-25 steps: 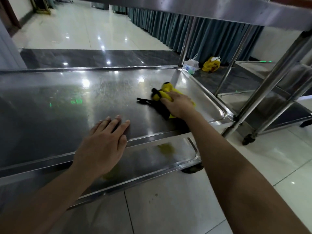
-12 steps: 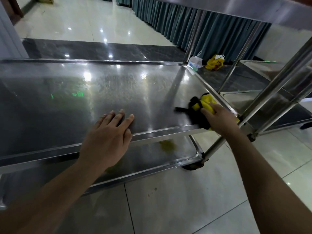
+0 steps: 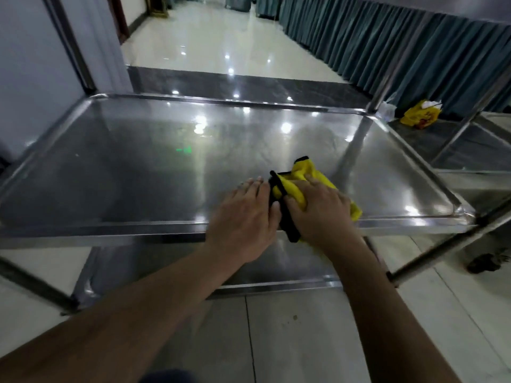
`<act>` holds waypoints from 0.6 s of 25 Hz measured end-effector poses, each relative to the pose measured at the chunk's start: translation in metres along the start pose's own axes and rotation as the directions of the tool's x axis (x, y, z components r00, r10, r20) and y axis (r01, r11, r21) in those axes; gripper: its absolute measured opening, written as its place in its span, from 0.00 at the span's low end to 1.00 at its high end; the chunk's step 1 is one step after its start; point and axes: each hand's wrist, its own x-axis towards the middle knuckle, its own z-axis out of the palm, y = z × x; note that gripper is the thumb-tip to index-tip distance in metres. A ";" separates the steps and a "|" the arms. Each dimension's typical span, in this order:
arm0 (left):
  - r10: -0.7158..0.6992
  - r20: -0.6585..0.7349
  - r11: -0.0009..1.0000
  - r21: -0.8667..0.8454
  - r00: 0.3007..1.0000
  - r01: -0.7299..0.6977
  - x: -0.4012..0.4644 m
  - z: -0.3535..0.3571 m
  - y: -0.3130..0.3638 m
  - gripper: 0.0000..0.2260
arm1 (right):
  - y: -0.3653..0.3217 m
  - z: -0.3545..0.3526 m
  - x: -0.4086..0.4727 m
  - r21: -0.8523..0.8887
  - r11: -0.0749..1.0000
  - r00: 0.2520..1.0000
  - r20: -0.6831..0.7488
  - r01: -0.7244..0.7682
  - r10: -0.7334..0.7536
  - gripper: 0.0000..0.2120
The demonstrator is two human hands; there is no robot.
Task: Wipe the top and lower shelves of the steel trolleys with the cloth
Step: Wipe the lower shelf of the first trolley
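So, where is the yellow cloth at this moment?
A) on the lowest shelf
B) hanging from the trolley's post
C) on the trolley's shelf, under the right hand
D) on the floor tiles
C: the yellow cloth lies on the trolley's shelf near its front rim, with the right hand pressing on top of it.

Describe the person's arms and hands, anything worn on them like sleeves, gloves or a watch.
Both forearms are bare as far as the view shows, with no sleeve in sight. The left hand and right hand wear no gloves. No watch, bracelet or ring shows on the wrists or on the fingers that can be seen.
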 end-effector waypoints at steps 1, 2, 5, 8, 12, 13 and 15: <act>-0.001 -0.019 0.999 -0.053 1.000 0.000 -0.001 -0.003 -0.004 0.23 | -0.002 0.001 0.001 0.013 1.000 1.000 0.007 0.007 -0.007 0.19; 0.005 -0.037 0.998 -0.070 0.999 -0.008 -0.004 -0.007 -0.014 0.21 | -0.001 0.000 0.002 0.015 1.000 1.000 0.002 0.001 -0.001 0.19; -0.029 -0.034 0.994 0.107 0.999 0.032 -0.035 -0.025 -0.071 0.24 | 0.004 -0.008 -0.004 0.044 0.999 0.995 -0.096 0.002 0.002 0.18; -0.268 -0.107 0.909 0.302 0.957 0.288 -0.089 -0.047 -0.155 0.27 | 0.004 -0.009 -0.007 0.039 0.999 0.987 -0.160 -0.019 0.025 0.16; -0.590 -0.076 0.753 0.307 0.804 0.582 -0.149 -0.072 -0.225 0.37 | -0.028 -0.002 0.002 -0.038 0.992 0.990 -0.074 -0.120 0.117 0.16; -0.593 -0.076 0.760 0.276 0.802 0.588 -0.150 -0.070 -0.225 0.37 | -0.043 0.003 0.001 -0.042 0.997 0.996 -0.054 -0.071 0.069 0.17; -0.607 -0.107 0.763 0.198 0.787 0.615 -0.147 -0.067 -0.219 0.36 | -0.082 0.020 -0.002 -0.005 0.995 0.994 0.046 0.096 -0.096 0.20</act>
